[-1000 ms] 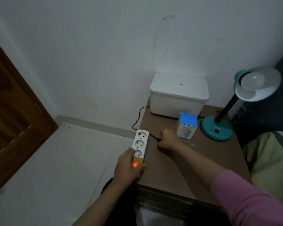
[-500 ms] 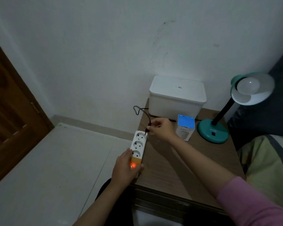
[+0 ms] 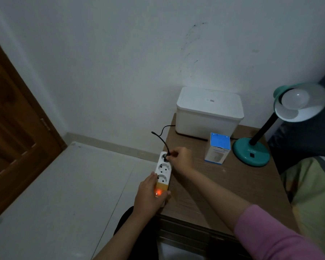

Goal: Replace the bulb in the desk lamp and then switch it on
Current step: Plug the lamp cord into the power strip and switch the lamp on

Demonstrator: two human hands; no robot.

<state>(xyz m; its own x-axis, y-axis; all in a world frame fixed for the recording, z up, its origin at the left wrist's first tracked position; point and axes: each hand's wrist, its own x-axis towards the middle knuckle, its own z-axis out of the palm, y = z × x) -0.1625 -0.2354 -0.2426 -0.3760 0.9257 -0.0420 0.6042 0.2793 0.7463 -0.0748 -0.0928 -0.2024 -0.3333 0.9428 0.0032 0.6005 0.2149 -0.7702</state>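
My right hand (image 3: 178, 160) fingers pinch the plug (image 3: 167, 157) over the farthest of 3 sockets; my left hand (image 3: 148, 196) clamps the power strip (image 3: 162, 171).

The right hand (image 3: 179, 159) covers most of the plug (image 3: 166, 157), so whether its pins sit fully in the far socket of the power strip (image 3: 163, 170) cannot be told. The left hand (image 3: 148, 194) hides the strip's near end, and the cord (image 3: 160, 135) vanishes behind the white box (image 3: 208, 111). Print on the small carton (image 3: 217, 148) is too blurred to read, and the lamp shade (image 3: 300, 104) is smeared
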